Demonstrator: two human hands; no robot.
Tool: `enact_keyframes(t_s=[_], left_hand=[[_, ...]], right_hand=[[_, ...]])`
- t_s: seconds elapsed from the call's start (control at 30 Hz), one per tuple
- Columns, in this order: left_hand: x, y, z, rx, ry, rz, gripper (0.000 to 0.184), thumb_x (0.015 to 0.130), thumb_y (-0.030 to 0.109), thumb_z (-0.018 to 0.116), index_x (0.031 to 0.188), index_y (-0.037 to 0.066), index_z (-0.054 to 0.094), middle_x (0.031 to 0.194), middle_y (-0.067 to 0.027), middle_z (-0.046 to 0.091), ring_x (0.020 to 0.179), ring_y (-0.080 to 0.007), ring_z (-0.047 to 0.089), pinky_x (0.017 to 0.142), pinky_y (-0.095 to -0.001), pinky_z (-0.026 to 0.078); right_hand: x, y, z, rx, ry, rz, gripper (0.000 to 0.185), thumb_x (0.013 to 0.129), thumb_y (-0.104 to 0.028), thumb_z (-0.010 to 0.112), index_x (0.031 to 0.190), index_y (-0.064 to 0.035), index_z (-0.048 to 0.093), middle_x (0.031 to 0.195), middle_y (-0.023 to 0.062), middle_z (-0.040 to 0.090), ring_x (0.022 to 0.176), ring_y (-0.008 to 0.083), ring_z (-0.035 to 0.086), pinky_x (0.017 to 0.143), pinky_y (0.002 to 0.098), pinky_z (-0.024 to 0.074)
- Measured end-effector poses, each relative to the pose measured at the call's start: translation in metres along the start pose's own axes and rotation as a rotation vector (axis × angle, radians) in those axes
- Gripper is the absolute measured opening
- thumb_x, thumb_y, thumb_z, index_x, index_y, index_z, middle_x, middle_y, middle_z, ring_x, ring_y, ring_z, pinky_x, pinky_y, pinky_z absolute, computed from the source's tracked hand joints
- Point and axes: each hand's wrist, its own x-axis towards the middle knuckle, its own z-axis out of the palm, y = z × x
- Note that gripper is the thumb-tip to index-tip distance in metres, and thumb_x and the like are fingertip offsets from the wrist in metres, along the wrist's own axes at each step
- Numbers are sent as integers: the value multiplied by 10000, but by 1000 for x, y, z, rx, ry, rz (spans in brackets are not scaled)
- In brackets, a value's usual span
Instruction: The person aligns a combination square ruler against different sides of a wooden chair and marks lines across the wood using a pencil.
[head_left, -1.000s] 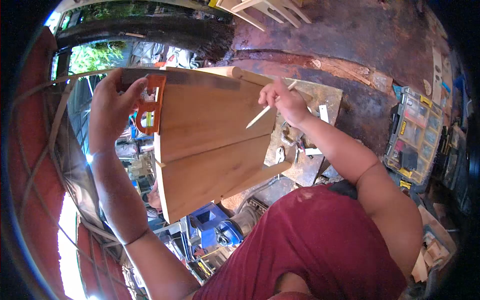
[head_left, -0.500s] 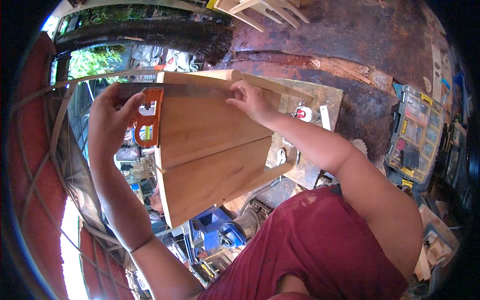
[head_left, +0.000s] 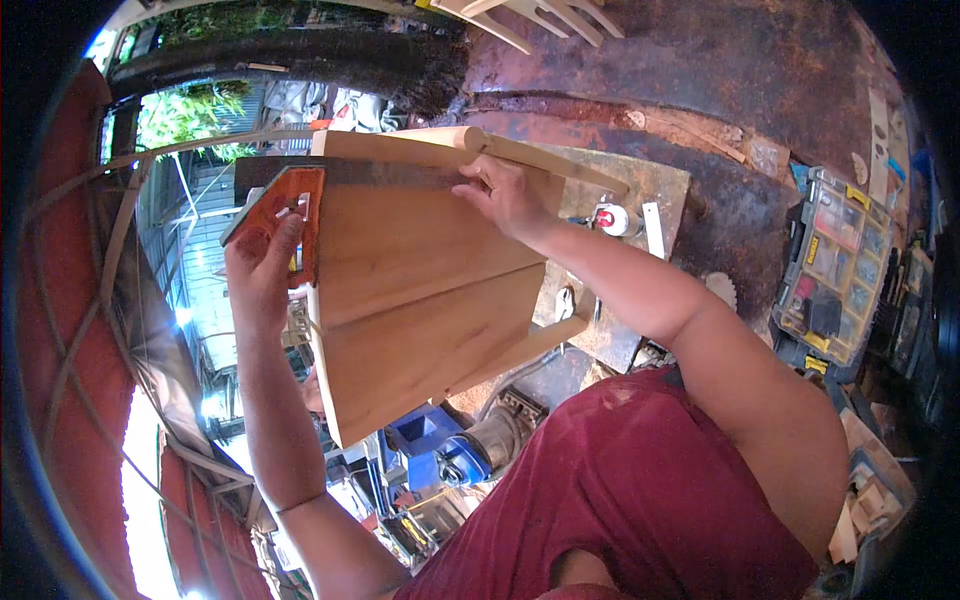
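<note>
In the head view, my left hand [head_left: 262, 265] is closed on the orange head of a combination square [head_left: 298, 190] at the panel's left edge. The square's dark blade [head_left: 385, 172] lies across the upper part of a wooden panel [head_left: 430, 245] made of joined boards. My right hand [head_left: 505, 198] rests near the blade's far end, thumb and fingers curled together. Whatever may be between those fingertips is hidden. A rounded wooden rail [head_left: 410, 146] runs along the panel's top side.
Below the panel stands a blue machine [head_left: 465, 458]. Behind it, a workbench [head_left: 655, 185] carries a white bottle with a red top [head_left: 612, 220]. A parts organizer [head_left: 835, 265] lies at the right. Another person's hand [head_left: 313, 390] shows by the panel's left edge.
My left hand has shifted right and slightly down, and the square's orange head has turned so its angled edge shows. My right hand has barely moved.
</note>
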Motion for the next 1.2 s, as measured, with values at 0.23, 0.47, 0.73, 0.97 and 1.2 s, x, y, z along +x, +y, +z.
enact_keyframes(t_s=[0.23, 0.47, 0.73, 0.97, 1.2], left_hand=[[-3, 9, 17, -80, 19, -15, 251, 895, 165, 607, 1088, 5, 598, 953, -40, 636, 805, -88, 572, 658, -210, 448], [-7, 18, 20, -96, 10, -48, 229, 901, 155, 590, 1073, 4, 592, 870, -9, 598, 734, -52, 519, 594, -179, 396], [-6, 8, 15, -128, 61, -120, 309, 894, 125, 596, 1173, 0, 554, 1030, -50, 616, 825, -83, 572, 671, -200, 460], [-5, 1, 9, -156, 26, -32, 330, 906, 92, 572, 1213, -17, 518, 1086, -71, 612, 837, -88, 597, 621, -200, 484], [-9, 8, 17, -186, 91, -64, 259, 884, 82, 603, 1129, 3, 575, 985, -27, 622, 773, -45, 537, 608, -174, 384]], right_hand=[[-3, 5, -1, -16, 65, -99, 253, 801, -192, 713, 958, -29, 600, 863, 145, 654, 789, 275, 656, 670, 354, 500], [-18, 22, -10, 371, 113, 277, 231, 929, -193, 513, 1064, -42, 625, 795, 67, 618, 683, 157, 589, 640, 302, 469], [-45, 43, -66, 883, 106, 636, 605, 989, -502, 288, 998, -2, 629, 643, 35, 581, 512, 95, 512, 466, 193, 392], [-53, 33, -50, 974, 345, 465, 216, 924, -223, 590, 988, -17, 588, 713, 31, 575, 569, 94, 517, 495, 226, 390], [-56, 34, -34, 923, 182, 301, 202, 956, -206, 455, 1051, -34, 503, 890, 69, 599, 759, 142, 582, 682, 275, 474]])
